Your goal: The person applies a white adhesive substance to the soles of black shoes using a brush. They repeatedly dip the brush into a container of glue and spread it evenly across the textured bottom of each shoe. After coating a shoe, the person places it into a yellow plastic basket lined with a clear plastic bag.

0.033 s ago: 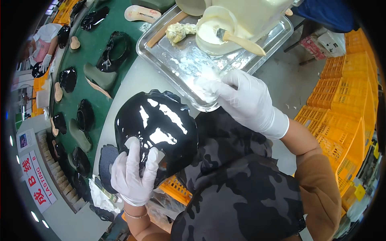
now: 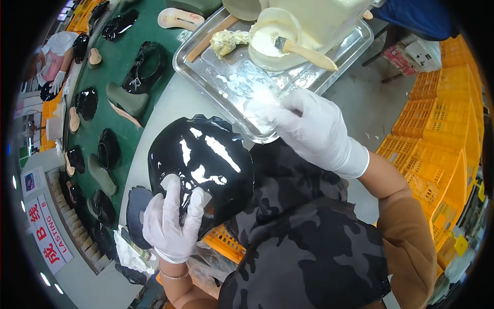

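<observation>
Gripping the black glossy upper (image 2: 216,149), my left hand (image 2: 172,226) has fingers and thumb clamped on its lower left part, above my lap. My right hand (image 2: 314,129) has thumb and fingers drawn together over the near corner of the metal tray (image 2: 193,76); glare whitens the tips, so whether they pinch anything I cannot tell.

Edges: the upper's scalloped far rim lies near the tray's corner. A strip of pale tabletop (image 2: 167,100) separates it from the green belt (image 2: 149,31); grey floor lies between the tray and the orange crates (image 2: 427,149).

Pose: left palm down, wrist bent, forearm rising from the lower edge; right elbow bent, forearm reaching in from the right. Farther up the tray, a wooden-handled brush (image 2: 314,57) leans in a tub (image 2: 265,56) of white paste.

Markings: a sign (image 2: 46,234) at left bears large red characters with lettering below; an insole (image 2: 180,18) carries red handwriting; a carton (image 2: 423,55) shows dark print.
</observation>
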`<action>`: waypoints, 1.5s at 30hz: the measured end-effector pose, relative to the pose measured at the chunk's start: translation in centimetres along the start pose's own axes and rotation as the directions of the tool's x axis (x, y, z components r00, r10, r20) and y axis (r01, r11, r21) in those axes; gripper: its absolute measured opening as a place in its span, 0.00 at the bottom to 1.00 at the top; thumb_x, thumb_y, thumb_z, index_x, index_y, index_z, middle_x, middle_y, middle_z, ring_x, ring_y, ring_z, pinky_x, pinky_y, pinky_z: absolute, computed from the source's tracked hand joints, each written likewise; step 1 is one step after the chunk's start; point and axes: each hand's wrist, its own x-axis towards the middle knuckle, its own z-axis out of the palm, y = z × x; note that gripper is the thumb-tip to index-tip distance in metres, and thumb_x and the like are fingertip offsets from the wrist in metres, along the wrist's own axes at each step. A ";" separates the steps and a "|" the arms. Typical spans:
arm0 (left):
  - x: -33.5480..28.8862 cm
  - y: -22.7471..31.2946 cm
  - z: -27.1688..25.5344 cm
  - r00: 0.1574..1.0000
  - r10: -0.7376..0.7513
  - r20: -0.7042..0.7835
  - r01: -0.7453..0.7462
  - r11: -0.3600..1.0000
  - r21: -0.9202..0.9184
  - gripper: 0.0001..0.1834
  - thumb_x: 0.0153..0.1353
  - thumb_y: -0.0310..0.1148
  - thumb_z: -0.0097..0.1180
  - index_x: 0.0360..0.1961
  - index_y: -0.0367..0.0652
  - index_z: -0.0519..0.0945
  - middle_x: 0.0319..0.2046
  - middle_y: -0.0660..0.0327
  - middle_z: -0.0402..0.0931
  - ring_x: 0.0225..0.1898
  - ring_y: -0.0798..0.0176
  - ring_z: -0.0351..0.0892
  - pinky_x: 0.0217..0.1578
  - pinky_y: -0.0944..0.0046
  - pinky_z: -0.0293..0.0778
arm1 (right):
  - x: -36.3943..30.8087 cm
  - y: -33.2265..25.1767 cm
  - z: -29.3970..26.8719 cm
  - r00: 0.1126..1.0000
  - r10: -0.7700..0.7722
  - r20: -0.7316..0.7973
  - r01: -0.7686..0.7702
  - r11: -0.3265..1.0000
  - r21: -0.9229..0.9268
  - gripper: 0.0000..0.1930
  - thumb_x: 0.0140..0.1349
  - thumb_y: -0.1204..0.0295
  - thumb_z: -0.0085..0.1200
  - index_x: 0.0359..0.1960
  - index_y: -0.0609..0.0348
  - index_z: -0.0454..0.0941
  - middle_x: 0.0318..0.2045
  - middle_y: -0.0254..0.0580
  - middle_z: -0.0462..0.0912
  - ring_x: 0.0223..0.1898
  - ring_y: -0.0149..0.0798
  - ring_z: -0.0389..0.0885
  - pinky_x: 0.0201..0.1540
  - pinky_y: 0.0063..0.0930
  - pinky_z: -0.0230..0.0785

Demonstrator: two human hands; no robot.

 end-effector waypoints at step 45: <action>3.7 2.8 6.4 0.488 -0.745 0.454 -0.310 -0.635 -0.708 0.32 0.57 0.18 0.43 0.64 0.44 0.56 0.50 0.42 0.69 0.42 0.57 0.76 0.35 0.60 0.75 | -1.8 -0.2 -7.7 0.655 0.619 0.434 -0.727 0.357 0.587 0.05 0.58 0.78 0.52 0.35 0.62 0.77 0.33 0.35 0.79 0.32 0.26 0.76 0.37 0.19 0.70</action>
